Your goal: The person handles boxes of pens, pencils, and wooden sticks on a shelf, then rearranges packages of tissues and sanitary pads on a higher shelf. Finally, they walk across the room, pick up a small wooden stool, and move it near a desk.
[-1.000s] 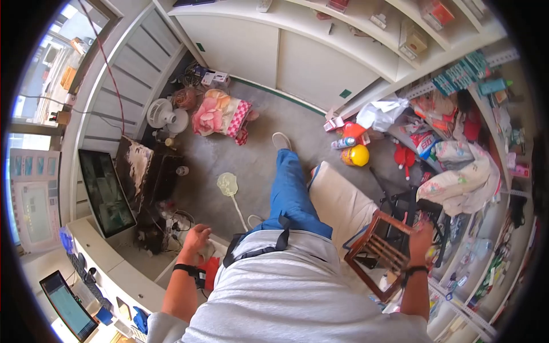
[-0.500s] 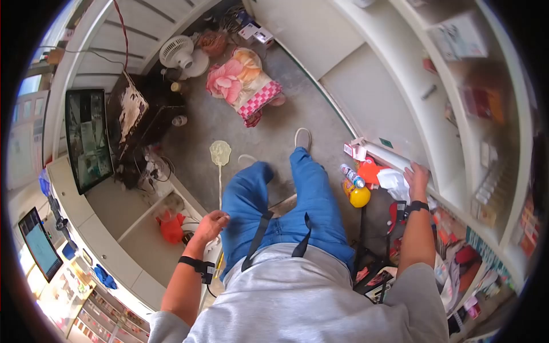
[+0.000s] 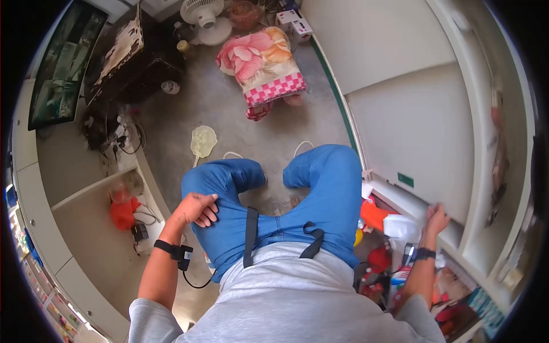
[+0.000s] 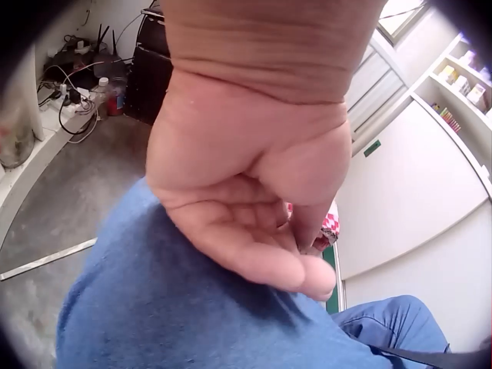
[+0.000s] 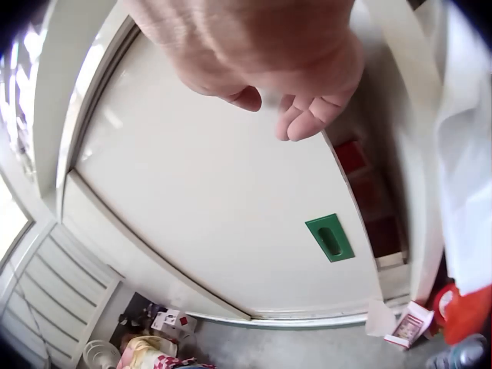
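My right hand (image 3: 436, 219) is at the edge of a white sliding cabinet door (image 3: 417, 126) with a green recessed pull (image 3: 405, 179). In the right wrist view the thumb and loosely bent fingers (image 5: 304, 119) overlap the door's edge, well above the pull. Beside that edge is a gap with dark red items (image 5: 361, 181) inside. My left hand (image 3: 200, 209), its fingers loosely bent and holding nothing, is over the left thigh (image 4: 177, 284) of the blue jeans.
A floral cushion-like bundle (image 3: 257, 57) lies on the floor ahead, near a white fan (image 3: 209, 20). A pale fly swatter (image 3: 203, 141) lies to the left. Bags and a red object (image 3: 374, 216) crowd the floor by my right arm. An open-fronted cabinet (image 3: 86, 223) stands left.
The person has turned toward the white cabinet and lowered, knees now bent. My right hand has gone from a wooden frame to the door's edge. My left hand has come over the thigh.
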{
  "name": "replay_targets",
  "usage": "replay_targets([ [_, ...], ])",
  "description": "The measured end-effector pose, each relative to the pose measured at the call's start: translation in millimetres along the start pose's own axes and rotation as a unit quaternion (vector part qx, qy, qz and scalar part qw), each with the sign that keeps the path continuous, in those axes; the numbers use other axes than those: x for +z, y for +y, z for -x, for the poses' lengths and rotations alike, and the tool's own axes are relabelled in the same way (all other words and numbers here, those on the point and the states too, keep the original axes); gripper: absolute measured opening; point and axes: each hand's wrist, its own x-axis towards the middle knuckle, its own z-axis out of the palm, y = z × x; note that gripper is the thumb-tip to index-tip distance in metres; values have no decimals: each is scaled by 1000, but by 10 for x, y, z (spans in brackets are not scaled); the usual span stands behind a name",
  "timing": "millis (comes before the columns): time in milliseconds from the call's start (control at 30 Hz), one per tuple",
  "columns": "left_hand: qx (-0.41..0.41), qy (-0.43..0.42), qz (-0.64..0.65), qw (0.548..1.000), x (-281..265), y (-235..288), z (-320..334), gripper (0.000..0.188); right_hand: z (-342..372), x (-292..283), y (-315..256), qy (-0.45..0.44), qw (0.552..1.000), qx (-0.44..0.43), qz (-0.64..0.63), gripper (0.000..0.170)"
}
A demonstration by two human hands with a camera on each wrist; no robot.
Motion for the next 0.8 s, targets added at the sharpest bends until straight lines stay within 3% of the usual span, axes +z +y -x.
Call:
replay_targets([
  [67,60,17,29,998,40,-66,-23,42,-364,77,285,-31,997,-62,-16,24],
  [167,118,44,40,991,318,-308,87,39,-32,411,-291,-120,991,-59,-32,26],
  [333,180,89,46,979,548,-421,341,36,-426,1051,-673,-291,952,-73,-55,34],
  [433,207,83,91,970,616,-536,402,35,-365,1481,-1113,-335,938,-84,-23,37],
  [600,211,53,190,957,689,-626,210,26,-420,2208,-1527,-373,923,-96,-19,39],
  [800,133,71,179,972,619,-322,-98,28,-325,2804,-1940,-421,898,-111,-54,45],
])
